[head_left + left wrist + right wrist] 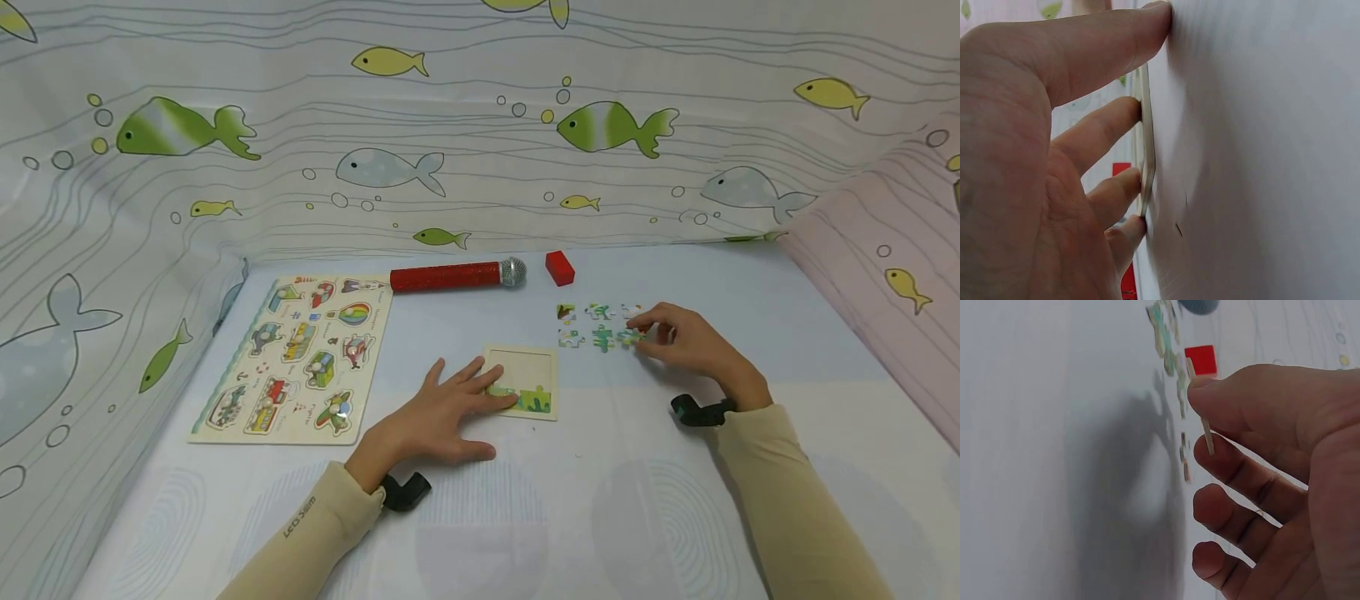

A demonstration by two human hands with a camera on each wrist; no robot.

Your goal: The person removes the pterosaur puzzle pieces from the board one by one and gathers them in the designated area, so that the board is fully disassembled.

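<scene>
Red block (560, 268) lies just beyond puzzle pieces (602, 338).

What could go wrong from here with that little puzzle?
The right hand pinches a thin puzzle piece, which might slip and drop. That hand is also close to the loose pieces and could nudge them out of their rows. The left hand lies partly over the pale tray, so a shift might disturb the green pieces inside.
</scene>
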